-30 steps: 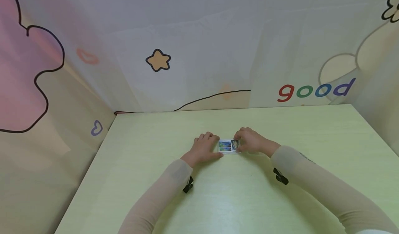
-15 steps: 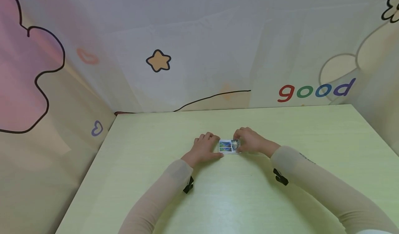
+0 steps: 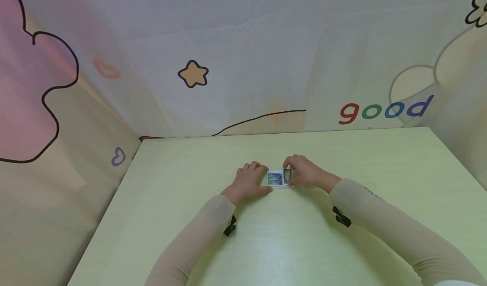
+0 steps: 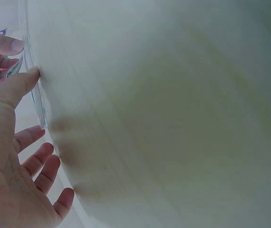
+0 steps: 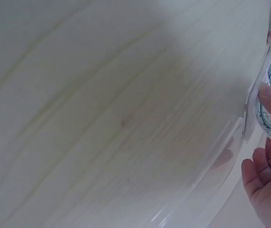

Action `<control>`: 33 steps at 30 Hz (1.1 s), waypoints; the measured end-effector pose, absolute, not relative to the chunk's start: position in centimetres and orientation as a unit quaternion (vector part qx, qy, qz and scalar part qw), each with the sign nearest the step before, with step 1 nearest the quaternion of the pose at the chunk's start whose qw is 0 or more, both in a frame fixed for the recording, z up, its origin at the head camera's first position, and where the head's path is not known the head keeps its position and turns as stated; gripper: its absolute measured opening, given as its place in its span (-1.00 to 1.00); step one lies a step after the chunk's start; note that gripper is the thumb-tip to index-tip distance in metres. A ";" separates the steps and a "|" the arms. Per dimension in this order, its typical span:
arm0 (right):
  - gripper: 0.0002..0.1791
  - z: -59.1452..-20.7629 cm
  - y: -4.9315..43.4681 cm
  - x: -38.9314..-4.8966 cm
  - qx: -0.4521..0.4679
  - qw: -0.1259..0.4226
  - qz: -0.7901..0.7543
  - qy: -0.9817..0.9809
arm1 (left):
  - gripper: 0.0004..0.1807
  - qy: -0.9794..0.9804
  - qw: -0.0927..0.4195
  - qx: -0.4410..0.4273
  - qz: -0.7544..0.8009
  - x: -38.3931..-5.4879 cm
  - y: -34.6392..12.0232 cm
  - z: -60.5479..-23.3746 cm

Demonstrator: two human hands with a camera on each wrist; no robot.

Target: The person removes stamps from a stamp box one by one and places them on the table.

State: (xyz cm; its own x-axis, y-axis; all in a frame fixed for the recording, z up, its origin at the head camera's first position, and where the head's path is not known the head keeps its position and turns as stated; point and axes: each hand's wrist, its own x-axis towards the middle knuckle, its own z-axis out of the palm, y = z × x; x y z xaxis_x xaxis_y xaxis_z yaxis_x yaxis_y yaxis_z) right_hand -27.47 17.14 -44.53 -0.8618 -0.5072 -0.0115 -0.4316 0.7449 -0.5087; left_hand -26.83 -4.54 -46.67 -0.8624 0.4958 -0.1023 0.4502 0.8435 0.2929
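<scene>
Flat on the table lies a small clear plastic sleeve (image 3: 279, 187) with stamp-like printed pictures (image 3: 274, 178) in blue and green at its left part. My left hand (image 3: 249, 182) rests at its left end, thumb at the near edge and index finger at the far edge, fingers spread and relaxed. At the other end my right hand (image 3: 309, 172) pinches a stamp-like printed paper (image 5: 268, 116) between thumb and fingers. This paper bears a round pattern, has a toothed edge and bows up from the sleeve. The right fingers partly hide it.
The pale wood-grained table (image 3: 266, 243) stretches around both hands. A printed cloth backdrop (image 3: 247, 66) with a star and the word "good" rises along its far edge. Black wrist mounts (image 3: 230, 226) hang under both sleeves.
My right fingertips have shifted slightly left and up, and the round-patterned paper shows a little differently between them. My left hand has stayed in place.
</scene>
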 end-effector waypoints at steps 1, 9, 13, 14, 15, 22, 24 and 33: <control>-0.51 -44.5 17.2 -27.5 -0.252 0.074 -0.256 0.930 | -0.29 0.956 0.086 0.247 0.130 -26.8 -4.5 -46.6; -0.56 -44.3 17.3 -27.4 -0.236 0.101 -0.298 0.919 | -0.28 0.957 0.085 0.245 0.131 -26.9 -4.5 -46.6; -0.60 -44.2 17.2 -27.4 -0.234 0.100 -0.296 0.921 | -0.29 0.956 0.086 0.248 0.131 -26.9 -4.5 -46.6; -0.60 -44.2 17.2 -27.3 -0.232 0.096 -0.290 0.924 | -0.29 0.956 0.086 0.249 0.131 -26.9 -4.5 -46.6; -0.60 -44.1 17.1 -27.3 -0.231 0.090 -0.282 0.927 | -0.30 0.956 0.085 0.250 0.130 -26.9 -4.4 -46.6; -0.65 -43.9 16.7 -26.7 -0.229 0.083 -0.260 0.934 | -0.30 0.956 0.082 0.253 0.125 -27.0 -4.5 -46.6; -0.64 -44.0 16.7 -26.7 -0.223 0.095 -0.267 0.933 | -0.30 0.956 0.081 0.254 0.124 -27.0 -4.5 -46.6; -0.63 -44.2 16.9 -26.3 -0.220 0.118 -0.294 0.922 | -0.30 0.958 0.086 0.244 0.126 -26.9 -4.4 -46.6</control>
State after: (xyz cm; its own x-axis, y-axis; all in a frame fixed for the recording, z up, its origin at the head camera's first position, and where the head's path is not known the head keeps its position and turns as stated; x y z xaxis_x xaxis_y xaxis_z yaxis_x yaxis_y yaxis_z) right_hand -26.29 16.89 -44.22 -0.8749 -0.4762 -0.0886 -0.3368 0.7295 -0.5952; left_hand -26.91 -4.39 -46.65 -0.8660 0.4893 -0.1029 0.4459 0.8489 0.2837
